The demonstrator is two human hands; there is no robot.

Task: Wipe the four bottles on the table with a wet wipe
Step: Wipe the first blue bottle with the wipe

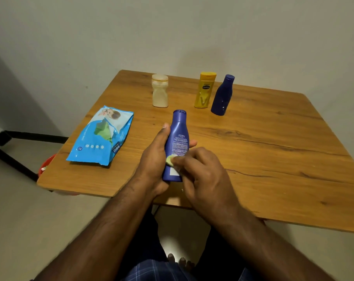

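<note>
A blue bottle [177,147] is held tilted above the near edge of the table [273,151], cap pointing toward the far edge. It is gripped from the side and underneath by the left hand [154,159], with the thumb laid along its left flank and fingertips showing past its right side. A small folded wet wipe [170,160] is pinched against the lower part of the printed label by the fingers of the right hand [204,173], which are curled round it.

Three other bottles stand upright along the far edge: a white bottle [160,91] toward the far left corner, then a yellow bottle [205,90] and a dark blue bottle [222,95] just beside each other. A blue pack of wipes [100,136] lies flat near the left edge.

Only a small patch of wipe is seen in contact, so parts of the bottle, especially the cap and the side covered by the left palm, could well be missed unless the bottle is turned. A wet surface may also let the bottle slip in the grip, and since it is held near the table's edge, it could be dropped to the floor.
</note>
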